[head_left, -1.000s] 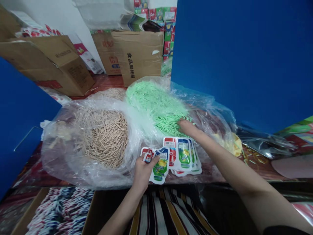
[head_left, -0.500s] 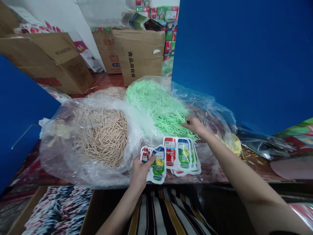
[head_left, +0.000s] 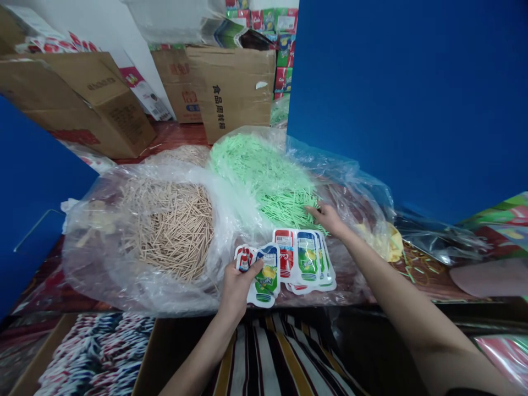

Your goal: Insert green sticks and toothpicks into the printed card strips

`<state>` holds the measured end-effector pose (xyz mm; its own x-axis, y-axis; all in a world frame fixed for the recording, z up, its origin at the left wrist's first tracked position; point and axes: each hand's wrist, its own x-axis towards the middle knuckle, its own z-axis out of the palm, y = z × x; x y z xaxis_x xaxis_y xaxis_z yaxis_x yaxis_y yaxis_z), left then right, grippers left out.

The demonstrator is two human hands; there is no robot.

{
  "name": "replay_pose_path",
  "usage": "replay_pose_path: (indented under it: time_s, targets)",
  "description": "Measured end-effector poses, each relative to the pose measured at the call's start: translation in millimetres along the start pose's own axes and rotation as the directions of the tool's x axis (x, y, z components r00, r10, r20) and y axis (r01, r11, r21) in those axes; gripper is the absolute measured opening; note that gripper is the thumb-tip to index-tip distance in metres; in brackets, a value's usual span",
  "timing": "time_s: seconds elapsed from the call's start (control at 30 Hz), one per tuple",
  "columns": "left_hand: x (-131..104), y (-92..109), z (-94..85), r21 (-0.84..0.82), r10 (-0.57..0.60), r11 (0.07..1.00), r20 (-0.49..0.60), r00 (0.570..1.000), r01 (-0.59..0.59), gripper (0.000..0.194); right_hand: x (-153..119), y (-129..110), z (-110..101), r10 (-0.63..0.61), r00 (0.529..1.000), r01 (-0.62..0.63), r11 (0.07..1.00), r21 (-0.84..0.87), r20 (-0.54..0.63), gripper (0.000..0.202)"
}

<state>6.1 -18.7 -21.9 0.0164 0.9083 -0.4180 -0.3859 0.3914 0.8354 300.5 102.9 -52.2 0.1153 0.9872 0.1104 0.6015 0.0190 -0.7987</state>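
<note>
At a counter (head_left: 438, 281), a left hand (head_left: 236, 287) is gripping printed packets (head_left: 267, 275), its thumb pressing their front, beside a fanned stack of packets (head_left: 307, 258). The right hand (head_left: 333, 221) is curling its fingers at the edge of the green sticks (head_left: 284, 206) (whether it is pinching any, one cannot tell). Brown sticks (head_left: 183, 231) are lying farther left. A light fingertip pinch, likely, is separating sticks best, with the left grip keeping the packets unbent.
</note>
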Motion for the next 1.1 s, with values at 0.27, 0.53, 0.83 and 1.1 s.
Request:
replay_pose_path:
  time_s: [0.27,0.53,0.83,1.1]
  targets:
    - [-0.3,-0.2,0.8,0.011,-0.014,1.0,0.007,1.0,0.014,0.035,-2.8,-15.0,-3.5,0.06,0.998,-0.055,0.985,0.165,-0.024,0.043]
    - [1.0,-1.4,-2.8,-0.008,0.001,1.0,0.0,1.0,-0.001,0.036,10.0,-22.1,3.1,0.081,0.996,-0.054,0.882,0.467,-0.038,0.046]
    - [0.4,1.0,-3.0,-0.007,-0.019,1.0,-0.035,0.999,0.019,0.038,0.3,-13.9,15.9,-0.012,1.0,-0.003,0.876,0.482,0.029,0.042]
    - [-1.9,3.4,0.4,-0.016,-0.008,1.0,-0.013,1.0,0.008,0.038,-3.6,-17.1,15.7,-0.005,0.999,-0.016,0.887,0.462,0.043,0.048]
